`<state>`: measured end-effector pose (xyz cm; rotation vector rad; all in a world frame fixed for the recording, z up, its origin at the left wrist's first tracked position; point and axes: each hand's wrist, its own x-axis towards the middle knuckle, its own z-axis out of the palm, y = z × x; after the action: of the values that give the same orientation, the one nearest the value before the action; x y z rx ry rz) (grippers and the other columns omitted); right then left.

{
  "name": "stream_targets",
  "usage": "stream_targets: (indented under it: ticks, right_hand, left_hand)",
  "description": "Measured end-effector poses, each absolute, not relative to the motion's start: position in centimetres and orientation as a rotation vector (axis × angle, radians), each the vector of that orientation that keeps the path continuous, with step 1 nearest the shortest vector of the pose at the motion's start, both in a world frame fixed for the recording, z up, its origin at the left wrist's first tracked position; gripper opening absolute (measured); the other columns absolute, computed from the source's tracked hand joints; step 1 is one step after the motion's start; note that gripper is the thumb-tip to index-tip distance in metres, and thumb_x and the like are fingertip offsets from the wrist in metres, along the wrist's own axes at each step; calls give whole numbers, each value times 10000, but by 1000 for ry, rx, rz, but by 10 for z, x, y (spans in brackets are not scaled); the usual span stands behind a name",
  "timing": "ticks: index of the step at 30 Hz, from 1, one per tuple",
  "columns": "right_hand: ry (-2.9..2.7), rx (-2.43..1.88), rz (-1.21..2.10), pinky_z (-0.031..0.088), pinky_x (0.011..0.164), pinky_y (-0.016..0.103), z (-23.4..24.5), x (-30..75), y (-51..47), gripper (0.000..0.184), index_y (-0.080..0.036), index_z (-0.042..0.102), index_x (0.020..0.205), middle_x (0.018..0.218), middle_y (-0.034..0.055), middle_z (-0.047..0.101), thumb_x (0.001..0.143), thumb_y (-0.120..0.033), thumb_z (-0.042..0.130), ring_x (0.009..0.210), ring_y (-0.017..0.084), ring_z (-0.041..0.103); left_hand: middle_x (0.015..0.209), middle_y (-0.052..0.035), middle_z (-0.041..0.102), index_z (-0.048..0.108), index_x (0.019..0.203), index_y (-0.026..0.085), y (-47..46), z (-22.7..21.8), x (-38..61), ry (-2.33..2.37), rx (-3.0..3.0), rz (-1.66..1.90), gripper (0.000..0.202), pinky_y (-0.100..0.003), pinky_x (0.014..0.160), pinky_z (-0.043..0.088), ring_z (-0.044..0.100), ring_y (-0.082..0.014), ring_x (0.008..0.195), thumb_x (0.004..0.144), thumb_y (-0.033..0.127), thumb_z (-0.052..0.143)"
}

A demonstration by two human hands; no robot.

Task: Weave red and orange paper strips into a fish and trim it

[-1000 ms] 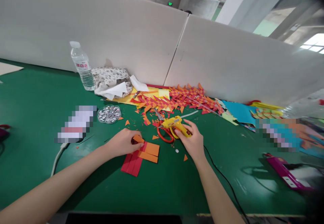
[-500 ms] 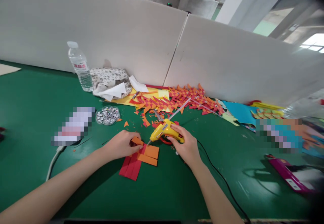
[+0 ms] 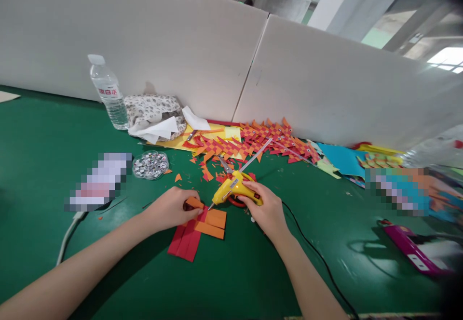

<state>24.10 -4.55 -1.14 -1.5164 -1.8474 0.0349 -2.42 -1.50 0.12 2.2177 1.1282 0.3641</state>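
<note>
My left hand pinches a lifted orange paper strip between thumb and fingers. Below it, red paper strips hang down side by side, crossed by flat orange strips that reach to the right. In my right hand is a yellow hot glue gun, with my fingers wrapped round its handle and a clear glue stick poking out of its back. Its nozzle tip points down at the red paper beside my left thumb; whether it touches cannot be seen. Red-handled scissors lie partly hidden behind the gun.
Woven red-and-orange paper fish pile against the partition, with scraps before them. A dish of googly eyes, a water bottle and a blurred-out phone stand left. A black cord and purple power strip lie right.
The glue gun's nozzle has shifted slightly left and down along the red paper. My left hand keeps its pinch on the orange strip. The view has moved a little.
</note>
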Motion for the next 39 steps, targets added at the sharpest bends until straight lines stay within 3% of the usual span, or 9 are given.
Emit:
stream_targets:
  ticks: [21, 28, 39]
  right_hand:
    - [-1745, -1543, 58, 536, 763, 331, 2, 236, -50, 227, -255, 642, 924, 924, 22, 704, 703, -295, 680, 820, 215, 670]
    - [-1770, -1523, 116, 529, 814, 365, -1, 236, -49, 249, -259, 640, 951, 969, 30, 698, 706, -292, 675, 875, 229, 663]
    - [-1812, -1517, 45, 526, 788, 355, -1, 233, -49, 228, -246, 636, 942, 953, 42, 691, 720, -296, 656, 864, 225, 655]
  left_hand:
    - [605, 1, 615, 638, 738, 189, -12, 1, -23, 1148, 2184, 407, 226, -214, 465, 298, 521, -112, 515, 761, 395, 548]
    - [571, 8, 595, 657, 716, 190, -11, 2, -22, 1193, 2192, 378, 253, -222, 447, 272, 500, -106, 498, 750, 417, 551]
    - [642, -3, 650, 682, 755, 197, -10, 3, -24, 1120, 2170, 402, 225, -214, 489, 329, 541, -117, 550, 753, 378, 548]
